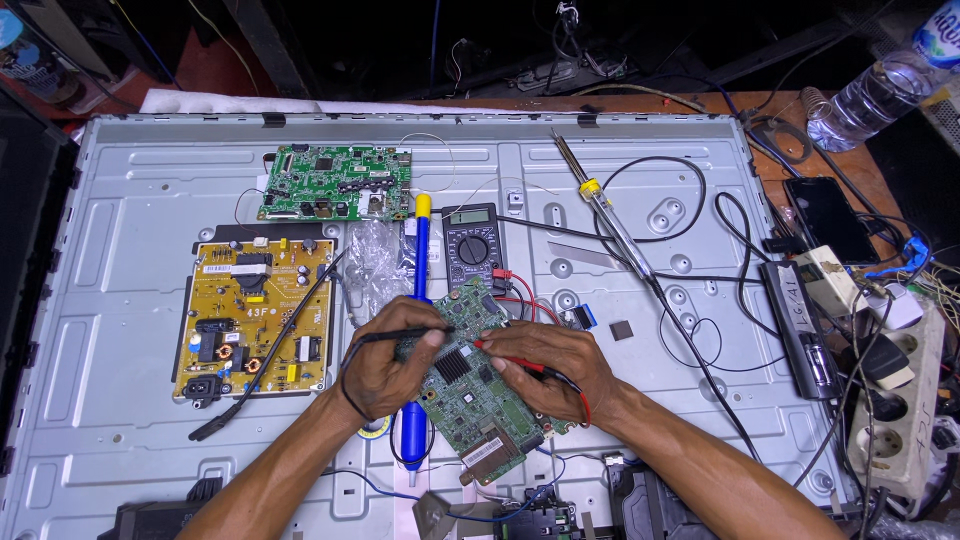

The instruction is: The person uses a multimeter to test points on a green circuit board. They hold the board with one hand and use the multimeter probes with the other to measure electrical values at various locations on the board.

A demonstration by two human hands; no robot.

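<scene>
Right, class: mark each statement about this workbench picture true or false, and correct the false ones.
1. The left hand holds a black probe. True.
2. The right hand holds a blue screwdriver. False: it holds a red probe.
3. Both probes touch the green circuit board under the hands. True.
4. The multimeter lies on the yellow board. False: it lies on the grey metal panel, right of the yellow board.
5. The soldering iron is in the right hand. False: it lies unheld on the panel.
</scene>
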